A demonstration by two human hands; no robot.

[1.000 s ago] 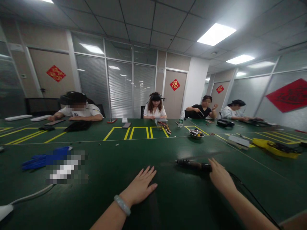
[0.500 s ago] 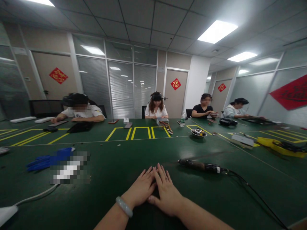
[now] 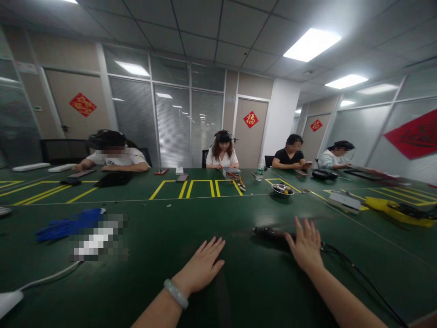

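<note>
My left hand (image 3: 202,268) lies flat on the green table (image 3: 150,273), fingers stretched out and nothing in it. A pale bangle (image 3: 176,294) is round that wrist. On the right, my right hand (image 3: 305,246) is over a black corded electric screwdriver (image 3: 268,233), its fingers extended and not wrapped round the tool. The hand hides the screwdriver's rear half, and I cannot tell whether it touches it. The tool's tip points left, and its black cable (image 3: 362,271) runs off to the lower right.
Blue gloves (image 3: 70,225) and a blurred-out white item with a cable lie at left. Farther off are a metal bowl (image 3: 282,191) of small parts, a water bottle (image 3: 260,170), a white box (image 3: 344,202) and a yellow tray (image 3: 392,209). Several people sit across the table.
My right hand has left my left hand's side and moved right, over the electric screwdriver. The left hand has stayed in place.
</note>
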